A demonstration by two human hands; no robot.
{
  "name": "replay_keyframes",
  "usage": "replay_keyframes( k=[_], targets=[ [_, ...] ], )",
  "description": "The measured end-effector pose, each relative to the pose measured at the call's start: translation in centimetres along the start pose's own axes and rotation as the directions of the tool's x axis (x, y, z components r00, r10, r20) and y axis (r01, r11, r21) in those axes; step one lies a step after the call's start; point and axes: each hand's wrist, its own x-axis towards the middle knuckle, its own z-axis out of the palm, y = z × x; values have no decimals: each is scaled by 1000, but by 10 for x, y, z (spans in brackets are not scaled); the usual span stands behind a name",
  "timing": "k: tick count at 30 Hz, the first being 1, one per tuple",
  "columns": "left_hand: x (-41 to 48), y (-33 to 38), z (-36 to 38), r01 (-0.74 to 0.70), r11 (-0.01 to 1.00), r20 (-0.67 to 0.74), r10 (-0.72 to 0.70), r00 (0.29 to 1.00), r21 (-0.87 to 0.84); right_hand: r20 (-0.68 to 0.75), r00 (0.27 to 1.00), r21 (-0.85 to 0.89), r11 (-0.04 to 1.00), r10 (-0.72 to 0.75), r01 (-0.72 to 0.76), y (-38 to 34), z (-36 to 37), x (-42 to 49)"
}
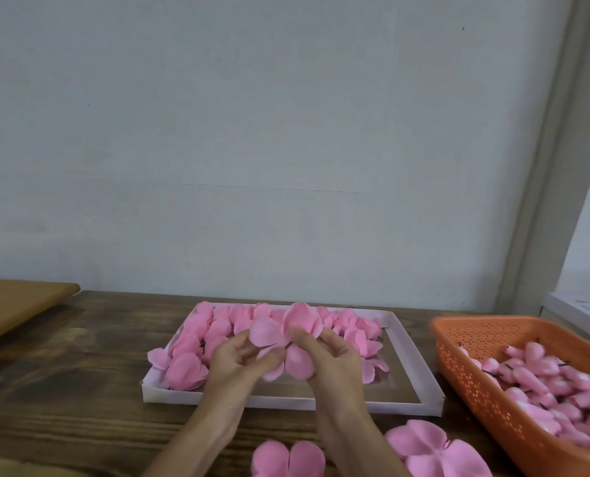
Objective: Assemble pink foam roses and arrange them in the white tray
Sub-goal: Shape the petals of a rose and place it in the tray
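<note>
Both hands hold one pink foam rose [292,333] above the white tray [421,373]. My left hand [235,359] pinches its left petals, and my right hand [331,356] pinches the petals on the right side. The rose's petals spread upward and downward between the fingers. Several finished pink roses [197,352] fill the tray's far and left parts; its near right part shows bare bottom. Loose pink petal pieces [434,449] lie on the wooden table in front of the tray, with another petal piece [288,459] near my right forearm.
An orange perforated basket [486,342] with several pink buds on dark stems stands at the right. A brown board [14,304] lies at the far left. A grey wall rises right behind the table. A white box edge [579,311] sits beyond the basket.
</note>
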Motion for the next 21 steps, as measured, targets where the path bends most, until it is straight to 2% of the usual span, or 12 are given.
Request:
replay_keyframes(
  k=[10,15,21],
  targets=[
    [-3,0,4,126,990,51,-123,991,-60,48,999,-8,1000,10,-9,-2,-3,3],
    [-5,2,5,112,987,113,-99,989,-116,39,999,-8,1000,-4,4,-3,-3,3],
    [-4,1,4,75,995,-4,-75,997,-60,52,996,-115,990,-71,77,-3,-5,2]
  ],
)
